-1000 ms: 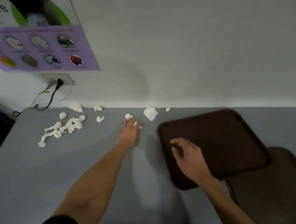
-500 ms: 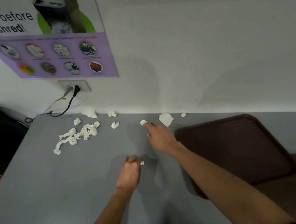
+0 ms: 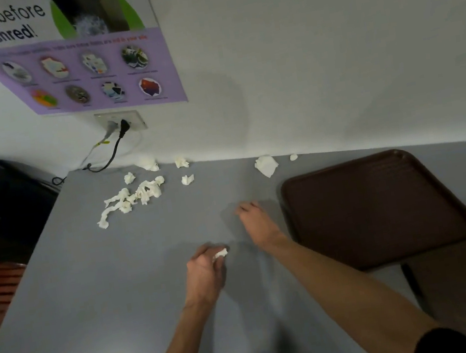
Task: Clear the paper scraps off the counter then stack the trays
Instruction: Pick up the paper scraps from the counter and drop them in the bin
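Right hand (image 3: 259, 227) drew back, grasp hidden; left hand (image 3: 206, 275) grips scrap (image 3: 219, 253).

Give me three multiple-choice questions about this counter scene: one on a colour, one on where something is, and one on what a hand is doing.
1. What colour is the tray beside the right hand?
A. blue
B. dark brown
C. white

2. Where does the biggest cluster of paper scraps lie?
A. on the counter below the wall outlet
B. on that tray
C. at the counter's near edge

3. What is the left hand doing?
A. lying flat and open
B. gripping a cup
C. holding a white scrap in curled fingers

Answers:
1 B: the tray's surface is plainly dark brown.
2 A: the cluster sits far left, close to the wall.
3 C: white paper shows between its fingers.
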{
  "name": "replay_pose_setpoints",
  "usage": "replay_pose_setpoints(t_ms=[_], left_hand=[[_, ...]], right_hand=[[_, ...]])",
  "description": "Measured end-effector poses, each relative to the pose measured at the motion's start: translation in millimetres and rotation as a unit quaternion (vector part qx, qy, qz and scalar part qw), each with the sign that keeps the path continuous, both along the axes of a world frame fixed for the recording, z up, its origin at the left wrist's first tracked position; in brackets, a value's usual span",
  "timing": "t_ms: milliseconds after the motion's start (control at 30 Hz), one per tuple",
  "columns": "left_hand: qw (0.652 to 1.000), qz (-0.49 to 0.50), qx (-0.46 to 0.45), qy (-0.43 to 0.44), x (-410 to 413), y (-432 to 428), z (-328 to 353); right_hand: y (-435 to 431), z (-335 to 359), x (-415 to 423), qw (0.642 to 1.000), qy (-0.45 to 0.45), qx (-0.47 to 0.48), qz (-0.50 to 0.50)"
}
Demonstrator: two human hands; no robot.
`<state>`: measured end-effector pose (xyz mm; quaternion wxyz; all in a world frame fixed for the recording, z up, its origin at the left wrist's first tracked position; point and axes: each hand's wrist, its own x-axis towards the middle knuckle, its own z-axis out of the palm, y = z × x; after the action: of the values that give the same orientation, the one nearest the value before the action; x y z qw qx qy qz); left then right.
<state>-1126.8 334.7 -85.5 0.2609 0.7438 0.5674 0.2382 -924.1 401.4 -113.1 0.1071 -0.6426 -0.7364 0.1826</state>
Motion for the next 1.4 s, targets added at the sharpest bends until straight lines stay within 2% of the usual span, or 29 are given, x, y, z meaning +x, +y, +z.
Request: replay_pose_setpoints(t_ms=[100, 233, 400, 633, 800, 933, 1133, 1400], left_hand=[[1.0, -0.002, 0.012, -0.006, 19.4, -15.7, 11.4], [0.999, -0.007, -0.001, -0.04, 61.3, -43.7, 37.7], [0.993, -0.028, -0.028, -0.112, 137.4, -103.8, 76.5], [0.975, -0.118, -0.053, -0.181, 271.1, -248.1, 112.4], [0.956, -0.228, -0.087, -0.161, 364.6, -350.5, 112.1], [0.937, -0.307, -0.068, -0.152, 434.0, -425.2, 115.5], [0.898, -0.41, -0.097, -0.127, 534.4, -506.0, 98.7], [0.861, -0.476, -0.161, -0.084, 690.8, -607.9, 36.1]], right_hand=[[-50.6, 20.2, 17.3, 0.993, 0.088, -0.01, -0.075], [-125.1, 78.3, 55.0, 0.95, 0.218, 0.085, -0.206], [-244.9, 126.5, 128.8, 0.898, 0.273, 0.165, -0.304], [-443.3, 145.7, 221.7, 0.84, 0.293, 0.194, -0.414], [-573.7, 135.8, 279.4, 0.788, 0.277, 0.223, -0.503], [-665.9, 131.4, 320.7, 0.729, 0.274, 0.25, -0.575], [-770.0, 117.4, 385.5, 0.648, 0.258, 0.26, -0.668], [-885.1, 62.7, 498.1, 0.55, 0.256, 0.214, -0.765]])
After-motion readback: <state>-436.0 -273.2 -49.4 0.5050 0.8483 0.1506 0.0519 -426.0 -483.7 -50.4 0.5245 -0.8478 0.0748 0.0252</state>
